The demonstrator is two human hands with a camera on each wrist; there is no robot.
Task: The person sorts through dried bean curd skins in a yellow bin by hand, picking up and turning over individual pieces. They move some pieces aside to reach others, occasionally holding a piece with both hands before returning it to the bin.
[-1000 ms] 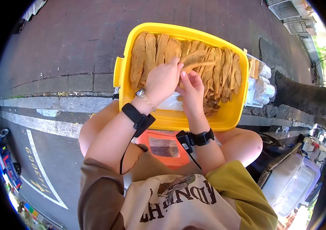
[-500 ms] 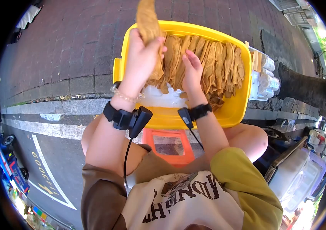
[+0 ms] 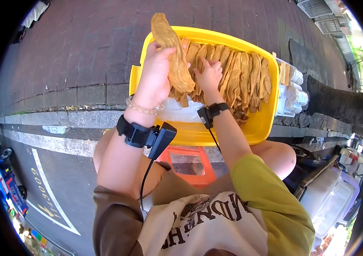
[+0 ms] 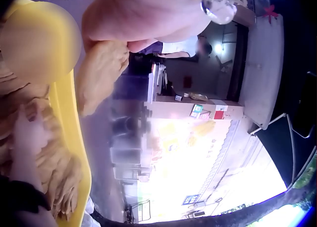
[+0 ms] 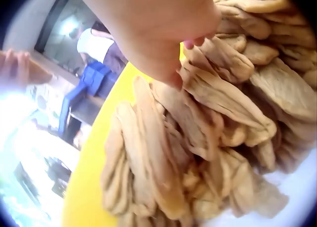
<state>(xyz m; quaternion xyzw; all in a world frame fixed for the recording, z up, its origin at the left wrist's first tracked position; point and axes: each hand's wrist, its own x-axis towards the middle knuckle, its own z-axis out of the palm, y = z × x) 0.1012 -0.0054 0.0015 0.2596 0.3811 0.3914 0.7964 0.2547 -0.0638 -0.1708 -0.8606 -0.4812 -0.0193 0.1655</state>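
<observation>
In the head view a yellow tub (image 3: 261,128) holds several long, wrinkled brown strips (image 3: 244,77) set side by side. My left hand (image 3: 156,72), over the tub's left end, grips a flat bundle of strips (image 3: 170,51) between thumb and fingers. My right hand (image 3: 209,77) reaches down onto the row, its fingertips touching the strips' upper part. From the right wrist, that hand (image 5: 158,29) bends over the strips (image 5: 223,93), its fingertips partly hidden. The left wrist view has the left hand (image 4: 143,19) around the held bundle (image 4: 103,73).
A white sheet (image 3: 181,110) lies in the tub's near left part. An orange stool (image 3: 190,177) stands below, between the knees. White crates with wrapped packs (image 3: 295,96) stand right of the tub, beside a tree trunk (image 3: 339,102). A person (image 5: 96,45) appears in the background.
My left hand lifted strips at the tub's left end and now holds them tilted differently. My right hand came away from the left one and moved down onto the row.
</observation>
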